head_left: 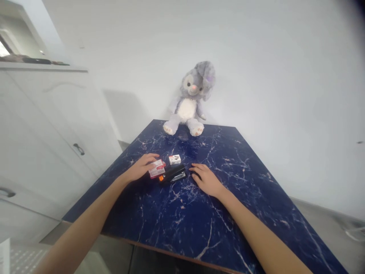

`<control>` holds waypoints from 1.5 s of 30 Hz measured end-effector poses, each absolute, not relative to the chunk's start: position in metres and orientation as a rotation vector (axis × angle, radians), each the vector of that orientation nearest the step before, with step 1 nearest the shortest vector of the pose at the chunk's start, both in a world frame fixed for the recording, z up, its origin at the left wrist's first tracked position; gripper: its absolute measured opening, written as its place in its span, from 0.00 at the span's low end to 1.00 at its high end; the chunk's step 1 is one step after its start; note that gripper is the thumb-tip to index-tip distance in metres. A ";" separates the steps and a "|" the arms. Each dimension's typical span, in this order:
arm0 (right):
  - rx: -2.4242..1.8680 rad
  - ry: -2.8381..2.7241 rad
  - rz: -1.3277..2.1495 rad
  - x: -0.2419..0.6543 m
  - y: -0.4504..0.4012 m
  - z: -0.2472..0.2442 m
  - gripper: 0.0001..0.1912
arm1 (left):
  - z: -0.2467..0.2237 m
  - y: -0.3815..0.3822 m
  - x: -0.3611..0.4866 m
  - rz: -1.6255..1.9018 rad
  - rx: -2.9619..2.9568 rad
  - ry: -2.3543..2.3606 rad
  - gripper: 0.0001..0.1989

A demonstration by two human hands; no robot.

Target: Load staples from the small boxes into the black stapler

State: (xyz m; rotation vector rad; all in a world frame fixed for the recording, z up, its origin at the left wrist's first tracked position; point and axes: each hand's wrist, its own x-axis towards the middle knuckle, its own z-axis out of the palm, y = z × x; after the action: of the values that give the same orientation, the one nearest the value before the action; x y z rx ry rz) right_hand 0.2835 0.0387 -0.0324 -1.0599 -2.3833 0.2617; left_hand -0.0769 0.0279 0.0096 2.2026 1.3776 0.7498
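Observation:
My left hand point(140, 166) rests at the left edge of a red-and-white pack point(156, 167), its fingers stretched out and partly over it. What is inside the pack cannot be made out. Right beside the pack lies a black stapler point(173, 173) with an orange end and a silver base, pointing right. Just behind the stapler stands a small white box point(175, 159) with a red corner and a dark picture on it. To the right of the stapler, my right hand point(207, 180) lies palm down on the table, fingers apart, holding nothing.
The dark blue marble-patterned table point(182, 220) narrows toward a white wall point(270, 76). At its far edge sits a grey plush rabbit point(189, 102). A white cabinet point(42, 133) with dark handles stands on the left.

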 end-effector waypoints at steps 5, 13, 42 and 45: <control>-1.055 -2.377 0.261 0.284 0.039 -0.033 0.17 | -0.001 0.032 -0.070 0.777 2.157 1.535 0.22; -1.054 -2.363 0.279 0.283 0.037 -0.030 0.17 | 0.008 0.020 -0.060 0.685 2.274 1.571 0.25; -1.052 -2.320 0.422 0.272 0.020 -0.015 0.25 | 0.006 0.012 -0.045 0.869 2.406 1.472 0.18; -1.040 -2.361 0.465 0.270 0.018 -0.013 0.24 | 0.011 0.008 -0.045 0.900 2.471 1.337 0.19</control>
State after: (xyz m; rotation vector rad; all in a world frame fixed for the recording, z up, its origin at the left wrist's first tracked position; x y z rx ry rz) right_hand 0.2698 0.0175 -0.0132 -1.0400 -2.3605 0.4648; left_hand -0.0449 0.0076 0.0105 2.4710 1.3369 0.9000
